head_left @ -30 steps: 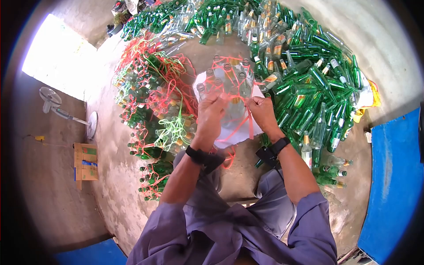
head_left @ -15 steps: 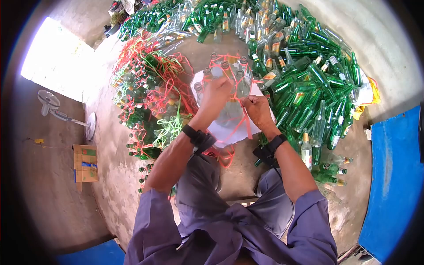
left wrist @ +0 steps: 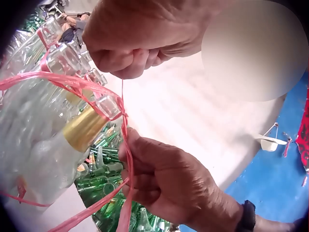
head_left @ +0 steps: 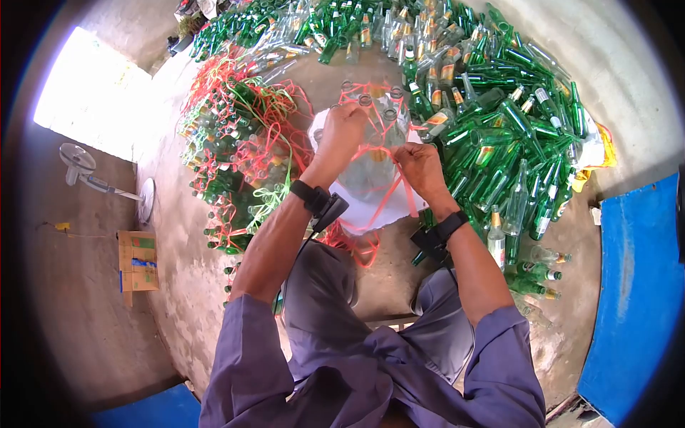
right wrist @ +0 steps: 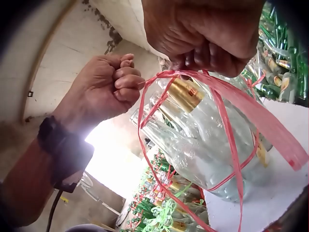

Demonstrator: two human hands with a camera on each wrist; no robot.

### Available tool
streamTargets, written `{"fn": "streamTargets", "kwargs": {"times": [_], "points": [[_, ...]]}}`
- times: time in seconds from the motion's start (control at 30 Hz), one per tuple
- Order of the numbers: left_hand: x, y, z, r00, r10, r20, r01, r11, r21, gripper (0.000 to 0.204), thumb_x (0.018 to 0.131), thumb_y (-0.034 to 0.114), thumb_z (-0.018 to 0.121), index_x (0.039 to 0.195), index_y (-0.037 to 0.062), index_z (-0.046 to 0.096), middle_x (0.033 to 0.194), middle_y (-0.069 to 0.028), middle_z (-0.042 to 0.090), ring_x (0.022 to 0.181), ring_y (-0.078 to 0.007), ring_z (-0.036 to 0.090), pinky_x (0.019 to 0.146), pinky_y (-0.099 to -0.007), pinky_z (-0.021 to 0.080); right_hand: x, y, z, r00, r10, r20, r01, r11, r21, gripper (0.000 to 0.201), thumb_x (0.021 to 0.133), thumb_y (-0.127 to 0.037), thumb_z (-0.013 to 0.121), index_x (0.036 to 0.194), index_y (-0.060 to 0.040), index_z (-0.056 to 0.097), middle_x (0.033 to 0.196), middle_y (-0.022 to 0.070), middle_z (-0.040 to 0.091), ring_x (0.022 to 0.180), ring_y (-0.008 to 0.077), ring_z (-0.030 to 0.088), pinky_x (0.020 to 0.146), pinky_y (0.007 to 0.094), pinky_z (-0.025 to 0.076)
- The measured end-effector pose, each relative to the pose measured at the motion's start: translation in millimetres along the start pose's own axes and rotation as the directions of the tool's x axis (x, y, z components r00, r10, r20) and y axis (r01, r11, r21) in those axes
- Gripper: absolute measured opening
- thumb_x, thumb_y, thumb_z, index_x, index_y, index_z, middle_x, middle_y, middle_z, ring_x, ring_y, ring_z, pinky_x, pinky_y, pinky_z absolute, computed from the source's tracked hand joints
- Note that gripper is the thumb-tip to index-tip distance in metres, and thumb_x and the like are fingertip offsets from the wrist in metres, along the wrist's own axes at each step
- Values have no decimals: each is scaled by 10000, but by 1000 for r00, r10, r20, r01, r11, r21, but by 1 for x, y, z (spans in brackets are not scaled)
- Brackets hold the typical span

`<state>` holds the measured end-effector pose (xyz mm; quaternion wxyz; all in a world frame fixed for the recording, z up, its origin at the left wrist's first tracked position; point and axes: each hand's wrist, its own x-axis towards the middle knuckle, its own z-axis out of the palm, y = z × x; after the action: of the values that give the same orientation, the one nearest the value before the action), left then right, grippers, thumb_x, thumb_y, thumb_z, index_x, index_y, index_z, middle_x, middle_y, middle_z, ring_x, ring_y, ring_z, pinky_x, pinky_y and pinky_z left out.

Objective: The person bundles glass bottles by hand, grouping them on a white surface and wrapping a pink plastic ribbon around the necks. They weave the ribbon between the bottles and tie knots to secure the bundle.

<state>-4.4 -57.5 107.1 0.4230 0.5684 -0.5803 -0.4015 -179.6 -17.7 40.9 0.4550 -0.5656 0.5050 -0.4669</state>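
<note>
Several clear glass bottles (right wrist: 193,140) stand bundled on a white sheet (head_left: 357,210), with red plastic ribbon (left wrist: 72,82) wound round their necks and bodies. The left hand (head_left: 338,141) is curled above the near necks, and in the right wrist view the left hand (right wrist: 104,87) pulls a thin strand of ribbon taut. At the bundle's near right edge, the right hand (head_left: 422,170) pinches the ribbon beside a knot; in the left wrist view the right hand (left wrist: 169,179) has its thumb and finger against it. Loose ribbon ends hang below the right hand.
Green and clear bottles (head_left: 492,143) lie heaped at the right and back. Ribbon-tied bottles (head_left: 228,150) stand at the left. A white fan (head_left: 107,185) and a cardboard box (head_left: 137,260) are farther left; a blue panel (head_left: 631,292) is at the right.
The left hand has moved up and away from the right hand, drawing a strand out. The right hand stays near the bundle's right edge, still on the ribbon.
</note>
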Motion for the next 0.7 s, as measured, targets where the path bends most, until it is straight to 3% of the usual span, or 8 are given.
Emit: {"fn": "streamTargets", "kwargs": {"times": [0.1, 0.17, 0.2, 0.27, 0.5, 0.6, 0.67, 0.7], "points": [[0, 3, -1, 996, -87, -17, 86, 994, -71, 278, 938, 205, 538, 808, -33, 600, 585, 8, 431, 528, -98, 385, 491, -337, 343, 2, -1, -3, 1000, -5, 27, 6, 999, -40, 217, 904, -118, 620, 775, 46, 678, 553, 85, 529, 537, 108, 443, 543, 316, 417], [-5, 8, -1, 998, -60, -16, 59, 996, -73, 265, 948, 204, 530, 725, 61, 519, 615, 42, 409, 525, -56, 356, 474, -253, 295, 3, 2, -2, 999, -15, 37, 17, 998, -63, 217, 904, -118, 612, 780, 45, 683, 559, 99, 550, 530, 119, 459, 544, 321, 421], [-1, 2, -3, 998, -60, -18, 59, 995, -75, 265, 948, 204, 530, 725, 61, 519, 615, 42, 409, 525, -56, 356, 474, -253, 295, 3, 3, -2, 999, -15, 39, 18, 998, -65, 217, 904, -118, 612, 780, 45, 683, 559, 99, 550, 530, 119, 459, 544, 321, 421], [12, -16, -7, 999, -37, -38, 36, 999, -18, 239, 936, 199, 529, 743, 59, 530, 612, 43, 413, 509, -53, 350, 455, -245, 279, 2, 5, 1, 999, -43, 19, 44, 997, -68, 320, 937, -195, 638, 703, 23, 640, 535, -16, 437, 535, 69, 374, 499, 290, 342], [4, -4, -9, 990, -129, -50, 122, 986, -117, 235, 925, 203, 539, 730, 76, 505, 604, 44, 413, 493, -56, 347, 433, -251, 263, -1, 3, 4, 997, -71, 2, 71, 994, -81, 331, 942, -212, 636, 723, 35, 655, 532, -12, 448, 534, 68, 376, 499, 285, 348], [7, -12, -7, 992, -111, -60, 105, 990, -89, 240, 930, 191, 541, 725, 76, 489, 600, 41, 408, 487, -61, 339, 430, -253, 263, -1, 0, 2, 1000, -8, 17, 10, 998, -65, 343, 945, -213, 633, 713, 38, 640, 537, -10, 449, 537, 68, 376, 498, 294, 346], [3, -23, -5, 995, 43, -90, -45, 999, -29, 278, 948, 201, 544, 712, 64, 492, 606, 32, 426, 495, -63, 364, 444, -255, 286, -3, 5, 5, 1000, -8, -18, 7, 998, -68, 298, 910, -169, 644, 697, 38, 620, 524, 98, 444, 519, 121, 382, 502, 340, 377], [-6, -18, -3, 995, 45, -94, -48, 999, -26, 278, 948, 201, 544, 712, 64, 492, 606, 32, 426, 495, -63, 364, 444, -255, 286, -4, 9, 6, 1000, -13, -15, 12, 998, -65, 298, 910, -169, 644, 697, 38, 620, 524, 98, 444, 519, 121, 382, 502, 340, 377]]}}
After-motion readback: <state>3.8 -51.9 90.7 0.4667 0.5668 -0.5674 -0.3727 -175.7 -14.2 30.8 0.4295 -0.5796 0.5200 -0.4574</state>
